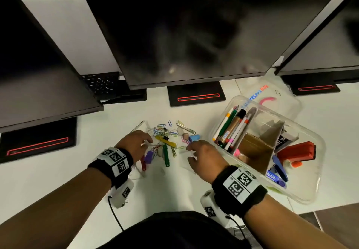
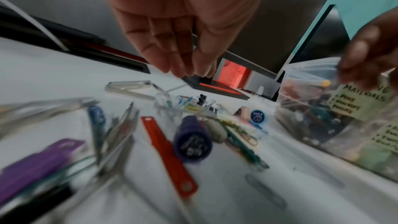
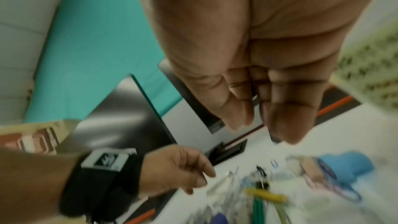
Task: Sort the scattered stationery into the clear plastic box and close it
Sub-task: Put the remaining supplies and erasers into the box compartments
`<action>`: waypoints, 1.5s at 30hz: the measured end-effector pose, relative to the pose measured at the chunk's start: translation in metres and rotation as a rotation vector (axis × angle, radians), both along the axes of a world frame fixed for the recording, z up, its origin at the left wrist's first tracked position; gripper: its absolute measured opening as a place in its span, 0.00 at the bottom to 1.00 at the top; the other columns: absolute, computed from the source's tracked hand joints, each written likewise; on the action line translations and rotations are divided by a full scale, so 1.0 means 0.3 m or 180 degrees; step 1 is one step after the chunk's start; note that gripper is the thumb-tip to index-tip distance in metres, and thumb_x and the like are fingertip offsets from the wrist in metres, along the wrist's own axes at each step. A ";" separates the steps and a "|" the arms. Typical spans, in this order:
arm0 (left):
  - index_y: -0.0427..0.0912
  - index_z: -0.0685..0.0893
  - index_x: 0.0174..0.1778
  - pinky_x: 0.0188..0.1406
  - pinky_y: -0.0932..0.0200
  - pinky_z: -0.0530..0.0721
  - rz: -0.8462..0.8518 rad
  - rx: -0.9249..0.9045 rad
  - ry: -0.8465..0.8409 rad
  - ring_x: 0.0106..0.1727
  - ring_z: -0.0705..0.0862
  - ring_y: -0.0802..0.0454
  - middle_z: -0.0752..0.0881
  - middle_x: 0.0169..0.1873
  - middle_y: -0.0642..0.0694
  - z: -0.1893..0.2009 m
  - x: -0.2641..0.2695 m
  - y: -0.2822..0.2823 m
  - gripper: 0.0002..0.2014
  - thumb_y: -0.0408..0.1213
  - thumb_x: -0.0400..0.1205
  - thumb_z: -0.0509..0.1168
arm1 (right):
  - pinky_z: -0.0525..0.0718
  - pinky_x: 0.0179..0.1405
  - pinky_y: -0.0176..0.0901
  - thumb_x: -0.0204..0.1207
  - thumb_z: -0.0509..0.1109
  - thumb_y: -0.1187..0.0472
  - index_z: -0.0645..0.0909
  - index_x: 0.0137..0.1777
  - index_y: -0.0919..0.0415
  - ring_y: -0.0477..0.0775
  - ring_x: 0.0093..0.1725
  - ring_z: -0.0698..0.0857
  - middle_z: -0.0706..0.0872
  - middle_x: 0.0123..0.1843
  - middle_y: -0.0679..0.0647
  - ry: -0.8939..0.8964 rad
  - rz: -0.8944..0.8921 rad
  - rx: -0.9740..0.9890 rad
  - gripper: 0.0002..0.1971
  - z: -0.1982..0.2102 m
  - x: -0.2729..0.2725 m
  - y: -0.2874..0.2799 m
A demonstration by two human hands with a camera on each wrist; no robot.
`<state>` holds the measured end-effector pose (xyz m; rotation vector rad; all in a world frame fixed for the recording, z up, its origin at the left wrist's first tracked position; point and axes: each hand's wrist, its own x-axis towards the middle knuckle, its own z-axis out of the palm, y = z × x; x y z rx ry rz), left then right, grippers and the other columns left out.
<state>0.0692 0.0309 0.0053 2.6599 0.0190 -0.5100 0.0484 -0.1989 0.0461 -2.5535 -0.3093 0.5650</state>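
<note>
My left hand hovers over the near-left edge of the scattered pile of coloured wire paperclips on the white counter, fingers loosely extended, holding nothing. My right hand hangs just right of the pile, fingers relaxed and empty too. Between my hands lie a green plastic strip, a yellow plastic strip and a purple cap. Just beyond my right hand's fingertips sits a light blue cap. Right of that hand stands the clear plastic box, open, with marker pens in its far-left compartment.

White desk (paperclips, clear box)
</note>
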 end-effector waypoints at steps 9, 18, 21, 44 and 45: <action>0.48 0.78 0.66 0.61 0.61 0.75 -0.0270 0.0030 0.0421 0.64 0.78 0.47 0.78 0.64 0.45 -0.049 -0.021 0.008 0.17 0.39 0.81 0.63 | 0.69 0.74 0.57 0.75 0.54 0.73 0.56 0.80 0.51 0.63 0.78 0.59 0.55 0.82 0.57 0.0083 -0.0207 -0.0905 0.33 -0.174 0.161 0.122; 0.42 0.71 0.67 0.60 0.54 0.77 -0.0647 0.0360 0.0772 0.64 0.78 0.41 0.76 0.64 0.40 -0.066 -0.018 -0.026 0.21 0.40 0.79 0.66 | 0.73 0.67 0.53 0.80 0.55 0.68 0.69 0.72 0.58 0.65 0.66 0.71 0.75 0.66 0.62 -0.0002 -0.0405 -0.0863 0.20 -0.282 0.196 0.105; 0.42 0.74 0.62 0.53 0.55 0.78 -0.0566 0.0175 0.0620 0.59 0.80 0.41 0.79 0.60 0.40 -0.049 -0.006 -0.021 0.14 0.35 0.80 0.61 | 0.74 0.69 0.52 0.79 0.57 0.67 0.69 0.73 0.58 0.65 0.67 0.72 0.76 0.67 0.62 -0.0054 -0.0510 -0.0727 0.22 -0.305 0.179 0.086; 0.49 0.76 0.47 0.48 0.58 0.77 -0.1361 0.0856 0.0587 0.53 0.82 0.41 0.82 0.46 0.46 -0.093 0.048 -0.077 0.05 0.42 0.77 0.60 | 0.80 0.38 0.38 0.69 0.69 0.69 0.75 0.43 0.55 0.54 0.39 0.82 0.83 0.44 0.54 -0.0394 -0.0980 0.1330 0.09 -0.019 0.043 0.078; 0.49 0.74 0.39 0.44 0.59 0.74 -0.1395 0.0810 0.0561 0.47 0.82 0.41 0.80 0.39 0.48 -0.092 0.044 -0.076 0.02 0.42 0.76 0.60 | 0.79 0.37 0.34 0.70 0.69 0.69 0.74 0.44 0.53 0.51 0.38 0.81 0.83 0.43 0.52 -0.0438 -0.1017 0.1442 0.10 0.006 0.038 0.061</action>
